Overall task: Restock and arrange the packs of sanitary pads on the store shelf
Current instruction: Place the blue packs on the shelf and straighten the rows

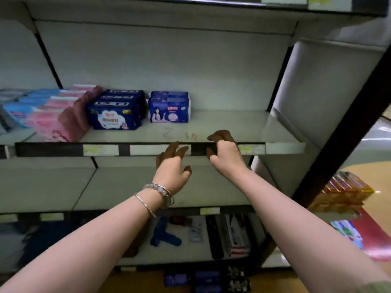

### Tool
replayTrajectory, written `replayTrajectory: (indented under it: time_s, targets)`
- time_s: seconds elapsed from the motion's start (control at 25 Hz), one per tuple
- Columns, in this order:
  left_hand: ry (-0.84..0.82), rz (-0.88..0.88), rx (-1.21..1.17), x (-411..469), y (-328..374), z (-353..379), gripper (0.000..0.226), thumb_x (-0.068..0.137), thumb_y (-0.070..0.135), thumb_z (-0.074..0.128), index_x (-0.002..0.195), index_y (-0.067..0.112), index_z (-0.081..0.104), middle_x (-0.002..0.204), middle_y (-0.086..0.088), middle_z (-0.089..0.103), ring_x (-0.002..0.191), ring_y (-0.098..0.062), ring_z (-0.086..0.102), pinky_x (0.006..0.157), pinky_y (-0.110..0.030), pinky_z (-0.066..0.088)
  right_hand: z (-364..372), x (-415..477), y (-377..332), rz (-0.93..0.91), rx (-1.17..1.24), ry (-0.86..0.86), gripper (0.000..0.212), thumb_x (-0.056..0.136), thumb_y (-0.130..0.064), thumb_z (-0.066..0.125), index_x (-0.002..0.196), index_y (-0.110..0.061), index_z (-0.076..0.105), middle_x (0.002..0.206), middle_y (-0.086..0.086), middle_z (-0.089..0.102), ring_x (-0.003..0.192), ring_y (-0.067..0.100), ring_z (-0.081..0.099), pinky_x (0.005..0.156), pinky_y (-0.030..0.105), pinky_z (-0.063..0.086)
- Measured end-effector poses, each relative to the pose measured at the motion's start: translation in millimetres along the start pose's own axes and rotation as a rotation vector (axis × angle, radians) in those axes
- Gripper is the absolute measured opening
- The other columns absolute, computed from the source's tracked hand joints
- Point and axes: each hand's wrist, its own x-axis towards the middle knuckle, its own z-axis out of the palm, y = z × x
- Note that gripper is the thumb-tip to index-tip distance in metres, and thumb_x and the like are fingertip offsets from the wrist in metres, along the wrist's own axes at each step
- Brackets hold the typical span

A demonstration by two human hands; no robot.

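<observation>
Head view: left hand point(172, 166) loosely spread, empty, just before grey metal shelf point(232, 123) front lip; right hand point(224, 153) curled over that lip, probably bracing. Dark-blue plastic pad packs point(115, 115) faced forward left of centre, keeping right span free for restock.

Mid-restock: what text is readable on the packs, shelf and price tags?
Dark blue plastic packs: lettering blurred, unreadable.
Blue-violet plastic packs: red logo blurred, unreadable.
Pink plastic packs: unreadable.
Pale yellow paper price tags: blurred.
Grey metal shelf: faint scrawl, perhaps "Z".
</observation>
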Motion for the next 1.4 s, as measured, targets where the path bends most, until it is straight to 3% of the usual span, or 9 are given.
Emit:
replayTrajectory:
  time_s: [0.16,0.52,0.76,0.88,1.08,1.24,1.4]
  targets:
    - [-0.015,-0.026,0.043,-54.7,14.0,12.8,0.055,0.086,0.023,0.057,0.138,0.016,0.039,0.143,-0.008,0.035,0.133,-0.023,0.032,0.108,-0.029,0.022,-1.4,-51.5,10.8,0.001,0.053,-0.037,0.032,0.088,-0.013,0.055,0.119,-0.004,0.057,0.116,0.018,0.049,0.107,0.034,0.051,0.090,0.033,0.038]
    - [-0.059,-0.147,0.023,-102.2,-12.6,15.0,0.053,0.087,0.019,0.057,0.137,0.014,0.042,0.141,-0.007,0.037,0.130,-0.023,0.035,0.109,-0.030,0.025,26.2,-85.9,1.7,-0.020,0.146,-0.092,0.028,0.089,-0.010,0.054,0.115,-0.003,0.059,0.116,0.014,0.052,0.108,0.028,0.051,0.097,0.037,0.039]
    - [-0.170,-0.269,-0.027,-117.7,-62.3,28.7,0.046,0.091,0.023,0.053,0.135,0.011,0.043,0.128,-0.011,0.045,0.118,-0.028,0.046,0.099,-0.034,0.038,80.6,-96.6,-7.4,0.082,0.133,-0.241,0.030,0.088,-0.010,0.053,0.117,-0.006,0.060,0.122,0.012,0.055,0.117,0.027,0.049,0.100,0.029,0.035]
    - [-0.220,-0.303,-0.032,-118.6,-93.2,31.2,0.046,0.092,0.021,0.051,0.136,0.012,0.041,0.128,-0.013,0.048,0.111,-0.030,0.052,0.093,-0.033,0.042,115.6,-101.6,-18.2,0.089,0.143,-0.252,0.027,0.086,-0.005,0.055,0.112,-0.004,0.062,0.119,0.011,0.053,0.113,0.026,0.050,0.094,0.020,0.032]
    - [-0.235,-0.256,-0.104,-105.2,-143.9,55.3,0.045,0.091,0.017,0.052,0.135,0.013,0.043,0.139,-0.009,0.040,0.122,-0.026,0.044,0.100,-0.026,0.035,164.5,-105.8,-21.1,0.131,0.241,-0.153,0.019,0.084,0.004,0.055,0.100,0.003,0.065,0.106,0.019,0.058,0.100,0.031,0.057,0.084,0.020,0.040]
    - [-0.268,-0.206,-0.080,-108.0,-177.7,103.6,0.039,0.092,0.015,0.050,0.130,0.010,0.048,0.131,-0.011,0.048,0.115,-0.025,0.049,0.090,-0.020,0.034,207.0,-119.8,4.1,0.182,0.240,-0.181,0.020,0.089,0.003,0.050,0.103,0.003,0.065,0.107,0.017,0.059,0.096,0.026,0.057,0.075,0.010,0.031]
    - [-0.295,-0.217,-0.118,-123.7,-207.3,159.7,0.039,0.090,0.012,0.055,0.127,0.002,0.050,0.125,-0.016,0.051,0.114,-0.028,0.050,0.093,-0.024,0.036,256.3,-132.3,39.3,0.163,0.237,-0.200,0.020,0.087,0.004,0.052,0.102,0.005,0.065,0.105,0.020,0.060,0.096,0.028,0.057,0.078,0.009,0.031]
